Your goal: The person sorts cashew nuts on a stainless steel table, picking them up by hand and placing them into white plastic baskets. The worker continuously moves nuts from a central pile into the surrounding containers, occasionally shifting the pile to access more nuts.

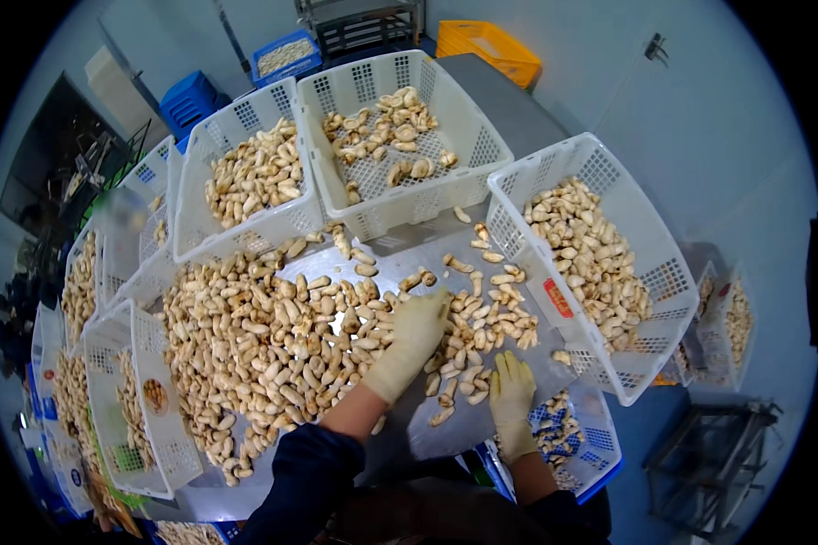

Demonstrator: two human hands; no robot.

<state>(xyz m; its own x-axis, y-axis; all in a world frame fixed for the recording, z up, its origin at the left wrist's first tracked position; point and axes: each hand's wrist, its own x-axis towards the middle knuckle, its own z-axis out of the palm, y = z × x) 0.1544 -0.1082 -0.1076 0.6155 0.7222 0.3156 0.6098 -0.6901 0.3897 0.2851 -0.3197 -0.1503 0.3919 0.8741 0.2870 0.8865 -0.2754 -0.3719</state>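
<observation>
My left hand (412, 340), in a cream rubber glove, reaches across the metal table among thick pale mushroom stems (266, 334); its fingertips are at the edge of a smaller group of stems (480, 317), and whether they grip one is hidden. Gloved alike, my right hand (511, 395) lies at the near right edge of that smaller group, fingers extended and close together, beside a few stems; I cannot tell whether it holds any. The large pile spreads to the left of my left hand, with brown patches on many pieces.
White perforated plastic crates stand behind the pile (409, 211), at back left (245, 238), at right (586, 337) and at left (167, 422), all holding stems. A blue crate (610, 443) with small pieces sits below the table's right edge. Yellow crates (477, 51) stand beyond.
</observation>
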